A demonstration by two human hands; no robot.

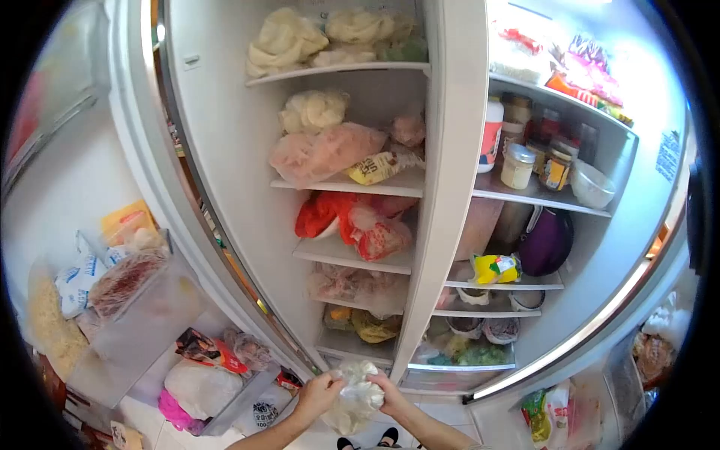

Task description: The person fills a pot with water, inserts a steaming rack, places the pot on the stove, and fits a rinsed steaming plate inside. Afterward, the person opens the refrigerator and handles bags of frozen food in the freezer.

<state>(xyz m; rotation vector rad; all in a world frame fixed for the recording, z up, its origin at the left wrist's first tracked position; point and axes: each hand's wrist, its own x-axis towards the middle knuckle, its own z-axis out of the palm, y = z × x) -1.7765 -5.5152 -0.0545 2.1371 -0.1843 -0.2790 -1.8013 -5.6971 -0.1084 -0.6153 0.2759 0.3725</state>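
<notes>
A clear plastic bag with pale contents (pixel 349 409) hangs between my two hands, low in the middle of the view, in front of the open fridge. My left hand (pixel 321 393) is closed on the bag's left upper edge. On the other side, my right hand (pixel 386 393) pinches its upper right part. What is inside the bag is too blurred to name. Just above my hands are the lowest freezer shelves, where bagged food (pixel 375 327) lies.
Freezer shelves (pixel 352 185) hold pink, white and red bags. Fridge shelves (pixel 540 196) at right carry jars, a white bowl (pixel 592 184) and a dark purple item (pixel 547 241). Both open doors have loaded bins, the left one (pixel 150 330) and the right one (pixel 611 382). My feet show below.
</notes>
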